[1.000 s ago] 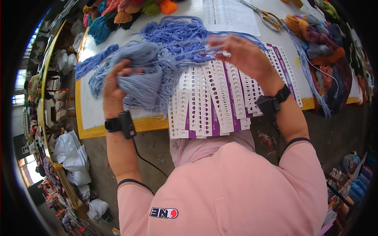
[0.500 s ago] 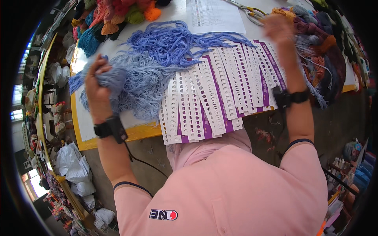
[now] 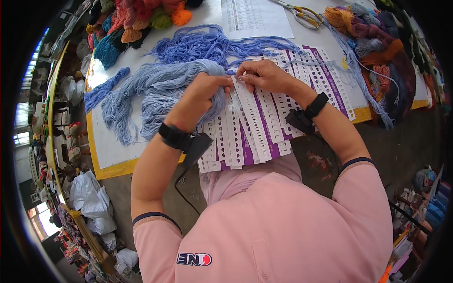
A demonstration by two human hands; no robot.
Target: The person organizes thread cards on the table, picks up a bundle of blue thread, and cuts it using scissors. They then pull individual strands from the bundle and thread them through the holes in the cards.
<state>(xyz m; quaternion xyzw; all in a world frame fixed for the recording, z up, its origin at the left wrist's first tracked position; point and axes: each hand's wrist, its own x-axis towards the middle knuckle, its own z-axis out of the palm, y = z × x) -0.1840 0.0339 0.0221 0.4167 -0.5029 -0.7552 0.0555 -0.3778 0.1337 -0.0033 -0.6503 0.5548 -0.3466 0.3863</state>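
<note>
My left hand point(image 3: 204, 90) is closed around a hank of pale blue yarn point(image 3: 163, 82), its strands spread over the table to the left. Close beside it, my right hand point(image 3: 268, 76) pinches with thumb and fingertips near the top end of a punched card; what lies between the fingertips is too small to make out. Below both hands, white and purple punched cards point(image 3: 255, 122) overlap in a fan across the table's front edge. A looser heap of deeper blue yarn point(image 3: 193, 46) lies just beyond the hands, with strands trailing right over the cards.
A short blue skein point(image 3: 107, 87) lies at the left table edge. Multicoloured hanks point(image 3: 141, 19) pile up at the far left, darker ones point(image 3: 377, 42) at the right. Scissors point(image 3: 304, 15) and a printed sheet point(image 3: 255, 19) lie at the back. White bags point(image 3: 89, 198) stand left.
Both hands have come together at the middle, the left bringing the pale blue yarn rightward, the right leaving the scissors' side. The short blue skein at the left is now uncovered.
</note>
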